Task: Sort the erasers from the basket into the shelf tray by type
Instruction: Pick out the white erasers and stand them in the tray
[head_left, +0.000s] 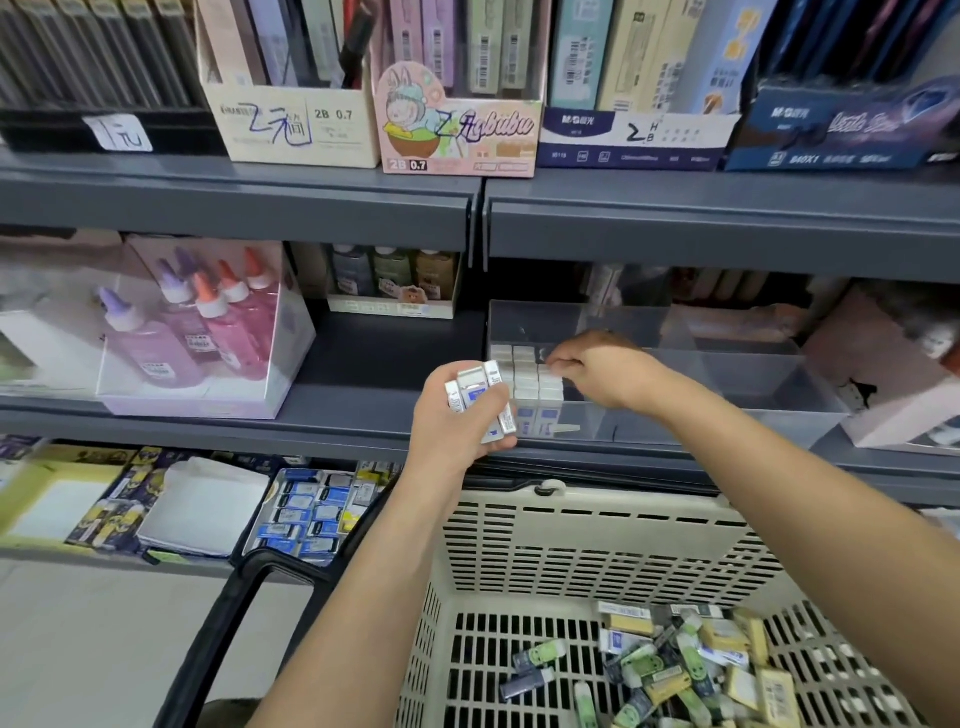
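Observation:
My left hand (457, 415) grips a bunch of white erasers with blue labels (475, 392) just in front of the shelf edge. Reaching into the clear shelf tray (727, 374), my right hand (597, 369) has its fingertips on the rows of white erasers (527, 382) standing upright in the tray's left compartment. Whether those fingers pinch an eraser is hidden. The beige basket (597, 540) sits below, with several mixed erasers (675, 670) in green, yellow and white piled at its bottom right.
Glue bottles in a clear box (202, 332) stand left of the tray. A pink box (883, 374) sits to its right. Above is the upper shelf edge (727, 228) with pencil-lead boxes. A lower shelf holds more eraser packs (306, 514). The tray's right compartments hold nothing visible.

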